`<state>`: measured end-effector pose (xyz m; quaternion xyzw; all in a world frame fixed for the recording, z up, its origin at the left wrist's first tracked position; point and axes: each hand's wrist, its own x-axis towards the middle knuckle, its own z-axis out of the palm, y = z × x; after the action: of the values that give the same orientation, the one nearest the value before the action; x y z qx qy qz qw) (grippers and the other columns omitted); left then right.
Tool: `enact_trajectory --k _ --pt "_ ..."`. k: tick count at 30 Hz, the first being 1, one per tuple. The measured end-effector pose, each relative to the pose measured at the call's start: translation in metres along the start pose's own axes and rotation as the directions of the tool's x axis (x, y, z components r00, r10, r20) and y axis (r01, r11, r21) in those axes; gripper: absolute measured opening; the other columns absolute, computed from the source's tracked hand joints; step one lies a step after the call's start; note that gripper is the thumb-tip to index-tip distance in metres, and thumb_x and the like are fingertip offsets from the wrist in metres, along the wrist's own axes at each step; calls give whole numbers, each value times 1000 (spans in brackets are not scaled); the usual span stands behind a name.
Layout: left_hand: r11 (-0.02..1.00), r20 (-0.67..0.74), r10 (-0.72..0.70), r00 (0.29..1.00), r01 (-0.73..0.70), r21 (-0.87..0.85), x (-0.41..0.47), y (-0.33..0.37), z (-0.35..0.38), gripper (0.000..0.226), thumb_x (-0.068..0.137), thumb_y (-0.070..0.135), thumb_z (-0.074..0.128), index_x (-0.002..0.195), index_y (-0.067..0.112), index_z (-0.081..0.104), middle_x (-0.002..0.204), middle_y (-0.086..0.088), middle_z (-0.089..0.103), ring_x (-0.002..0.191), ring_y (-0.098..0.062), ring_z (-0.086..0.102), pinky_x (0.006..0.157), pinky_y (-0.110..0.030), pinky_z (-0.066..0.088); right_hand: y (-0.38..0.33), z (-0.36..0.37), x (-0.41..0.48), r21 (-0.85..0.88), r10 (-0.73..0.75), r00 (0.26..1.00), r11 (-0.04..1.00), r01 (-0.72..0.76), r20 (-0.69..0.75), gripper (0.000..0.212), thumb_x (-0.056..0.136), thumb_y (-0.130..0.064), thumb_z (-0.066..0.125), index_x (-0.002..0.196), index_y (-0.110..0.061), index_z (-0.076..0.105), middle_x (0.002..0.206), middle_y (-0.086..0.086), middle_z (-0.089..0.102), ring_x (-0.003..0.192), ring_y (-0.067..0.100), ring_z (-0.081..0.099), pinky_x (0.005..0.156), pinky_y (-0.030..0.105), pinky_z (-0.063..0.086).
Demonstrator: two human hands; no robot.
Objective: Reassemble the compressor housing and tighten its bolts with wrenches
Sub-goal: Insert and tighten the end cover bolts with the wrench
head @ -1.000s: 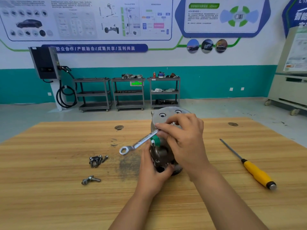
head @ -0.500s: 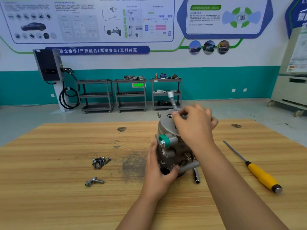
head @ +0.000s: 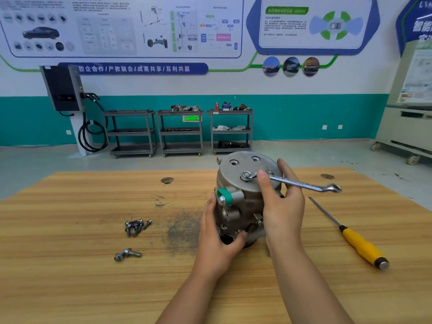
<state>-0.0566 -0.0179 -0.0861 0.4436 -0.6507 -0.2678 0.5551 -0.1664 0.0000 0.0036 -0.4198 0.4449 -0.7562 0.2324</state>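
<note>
A grey metal compressor housing point(head: 243, 195) with a green cap stands upright at the middle of the wooden table point(head: 70, 277). My left hand point(head: 217, 237) grips its lower left side. My right hand point(head: 280, 202) holds a silver combination wrench point(head: 301, 184) by the shank. The wrench's ring end sits on a bolt point(head: 246, 176) in the housing's top face, and its open end points right. Two empty bolt holes show farther back on the top face.
A cluster of several loose bolts point(head: 136, 226) lies left of the housing, with another small bolt piece point(head: 127, 254) nearer me. A yellow-handled screwdriver point(head: 350, 235) lies to the right. A dark smudge point(head: 183, 232) marks the wood. Shelving carts stand by the far wall.
The wrench has swung round from pointing left, through pointing away from me, to pointing right, with its ring end on the top bolt. My left hand stays on the housing.
</note>
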Motion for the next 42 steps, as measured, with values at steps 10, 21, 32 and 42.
enact_trajectory --k 10,21,32,42 --pt "998 -9 -36 999 36 -61 2 -3 -1 88 61 36 75 139 28 32 136 0 47 123 -18 51 98 -48 46 4 -9 -15 -428 -643 692 552 716 329 31 88 -21 51 114 -15 67 112 -5 68 117 18 44 97 47 26" --pt "1000 -2 -10 1000 10 10 -1 3 -4 85 65 42 67 140 27 29 136 5 42 125 -10 43 101 -40 44 -37 12 14 -580 -529 695 398 710 487 21 80 -41 69 74 -21 67 79 -6 60 89 22 52 80 31 17" --pt "998 14 -24 1000 23 56 0 1 -2 87 66 48 65 142 38 22 144 12 33 132 -10 36 105 -43 40 -34 6 55 -794 163 967 605 60 198 62 73 -65 58 117 -21 57 127 4 50 123 29 36 100 45 30" --pt "999 5 -10 1000 10 31 0 2 -3 87 65 43 66 141 29 28 141 7 38 131 -11 37 106 -42 39 0 -6 4 157 0 991 987 -22 137 26 74 -27 76 96 -41 70 125 -17 55 116 0 52 98 28 48"
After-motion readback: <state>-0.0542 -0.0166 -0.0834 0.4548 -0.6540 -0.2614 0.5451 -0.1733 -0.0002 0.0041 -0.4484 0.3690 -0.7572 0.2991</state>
